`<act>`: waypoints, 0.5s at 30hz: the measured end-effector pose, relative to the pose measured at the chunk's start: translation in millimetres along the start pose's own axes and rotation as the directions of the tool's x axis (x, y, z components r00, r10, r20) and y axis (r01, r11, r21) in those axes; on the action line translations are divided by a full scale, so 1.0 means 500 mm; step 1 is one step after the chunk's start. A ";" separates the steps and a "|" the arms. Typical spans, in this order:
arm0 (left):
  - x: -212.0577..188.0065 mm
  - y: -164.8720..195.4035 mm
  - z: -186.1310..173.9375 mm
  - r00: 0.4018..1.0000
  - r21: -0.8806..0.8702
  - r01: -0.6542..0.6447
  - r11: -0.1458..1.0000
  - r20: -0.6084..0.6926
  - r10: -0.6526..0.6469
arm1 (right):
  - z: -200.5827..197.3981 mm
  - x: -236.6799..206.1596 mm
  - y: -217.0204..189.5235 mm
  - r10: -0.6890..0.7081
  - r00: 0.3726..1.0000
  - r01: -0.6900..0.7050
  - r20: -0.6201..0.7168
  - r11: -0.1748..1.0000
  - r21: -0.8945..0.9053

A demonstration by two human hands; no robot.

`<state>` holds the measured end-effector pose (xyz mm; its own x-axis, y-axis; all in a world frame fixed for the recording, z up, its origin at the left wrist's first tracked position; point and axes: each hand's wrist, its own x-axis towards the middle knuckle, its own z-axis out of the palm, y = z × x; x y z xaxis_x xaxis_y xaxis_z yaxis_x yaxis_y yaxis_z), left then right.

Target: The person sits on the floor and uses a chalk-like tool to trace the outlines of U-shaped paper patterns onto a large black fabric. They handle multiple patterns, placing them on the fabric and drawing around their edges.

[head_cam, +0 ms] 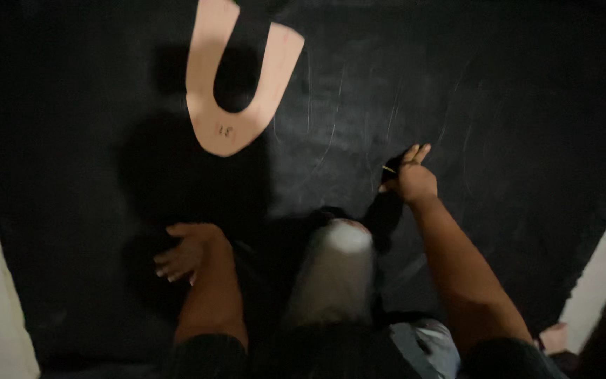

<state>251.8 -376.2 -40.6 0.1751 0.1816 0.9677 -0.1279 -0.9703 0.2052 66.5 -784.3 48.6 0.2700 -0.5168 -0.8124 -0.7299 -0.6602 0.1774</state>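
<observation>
A wide black sheet (499, 105) fills nearly the whole view and lies under both hands; faint pale scratch lines run across it ahead of the right hand. A knee in light grey cloth (338, 270) rises between the two forearms, nearer the body than either hand.

Well ahead of the left hand (187, 251) lies a pale pink U-shaped cut-out (227, 130), its rounded closed end turned toward the hands and its two arms pointing away, flat on the sheet. Its shadow falls on the dark surface between it and the left hand.

The left hand rests palm down on the sheet, fingers loosely spread and curled a little, gripping nothing. The right hand (412, 177) is further forward and well apart from the left, on the other side of the knee. Its fingers stretch out against the sheet, and a small thin yellowish thing (388, 169) shows just beside its thumb; whether the hand pinches it cannot be told in the dim light.
</observation>
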 end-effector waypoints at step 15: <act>-0.002 0.029 -0.032 0.677 0.929 0.284 0.239 -0.018 -0.736 | 0.093 -0.072 0.009 0.099 0.903 0.074 -0.418 0.922 0.379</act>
<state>234.4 -387.9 -36.3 0.1955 0.8399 0.5063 0.9258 -0.3284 0.1874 24.5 -743.2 53.0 0.4339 -0.7601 -0.4837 -0.8912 -0.4407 -0.1070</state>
